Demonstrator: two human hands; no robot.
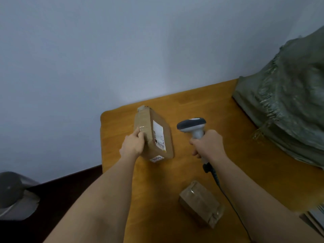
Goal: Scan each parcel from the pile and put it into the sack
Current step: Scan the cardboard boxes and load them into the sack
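Observation:
My left hand [132, 143] grips the left edge of a brown cardboard parcel [154, 134], tilted up over the table with its white label facing right. My right hand [208, 144] holds the handle of a grey and white barcode scanner [192, 126], whose head points left at the label from a short gap. Its black cable trails down past my right forearm. A second, smaller taped parcel [201, 203] lies on the table near me. The grey-green woven sack [287, 109] sits at the right end of the table.
The orange wooden table [201, 102] stands against a pale wall, its left edge just beyond the held parcel. A grey rounded object [12, 192] sits low on the dark floor at the left. Flat grey items [315, 216] show at the table's lower right corner.

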